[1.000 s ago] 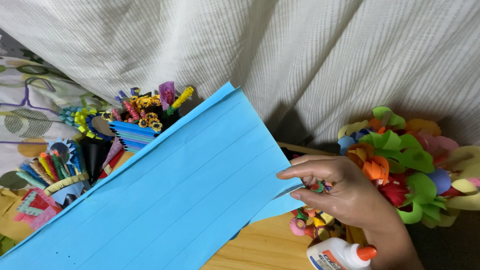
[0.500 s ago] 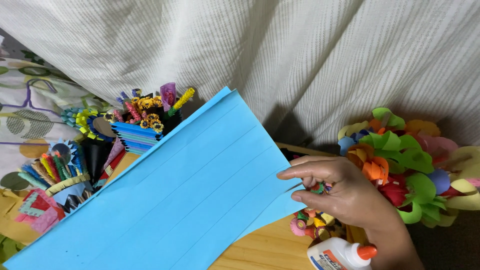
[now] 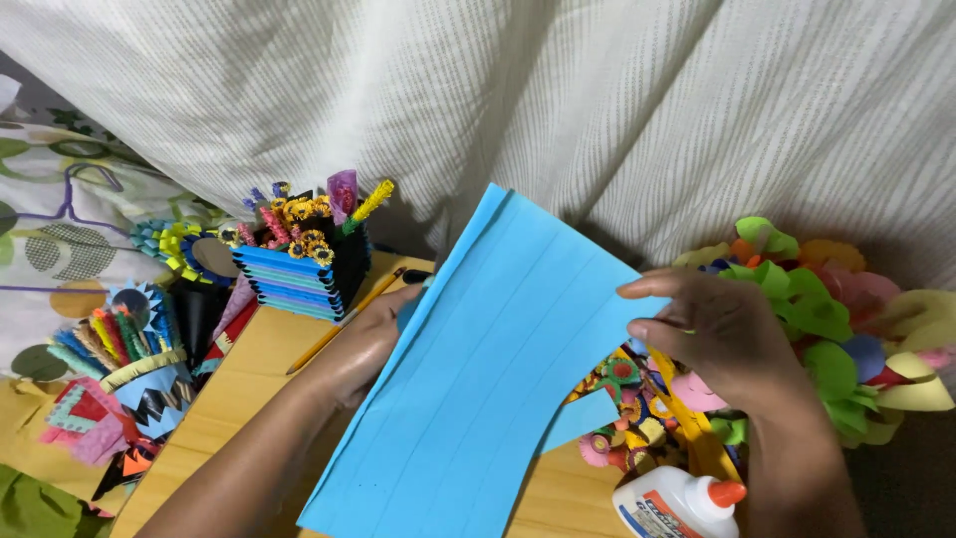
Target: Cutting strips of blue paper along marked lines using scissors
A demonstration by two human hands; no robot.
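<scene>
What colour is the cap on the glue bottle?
Orange, on the white glue bottle at the bottom edge; the head view shows it.

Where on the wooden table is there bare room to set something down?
Bare wood shows between the pencil and the left hand's forearm, and a strip between blue paper and glue bottle. Paper crafts crowd the left; paper flowers crowd the right.

Two bare forearms and hands, seen from above, on either side of a blue paper sheet [image 3: 498,369]. The left hand [image 3: 373,344], left of the sheet, shows an uncovered forearm, with no sleeve, watch or bracelet in sight. The right hand [image 3: 727,344], at the sheet's right edge, is likewise bare to the wrist, with no ring visible. Its fingernails look short and unpainted.
</scene>
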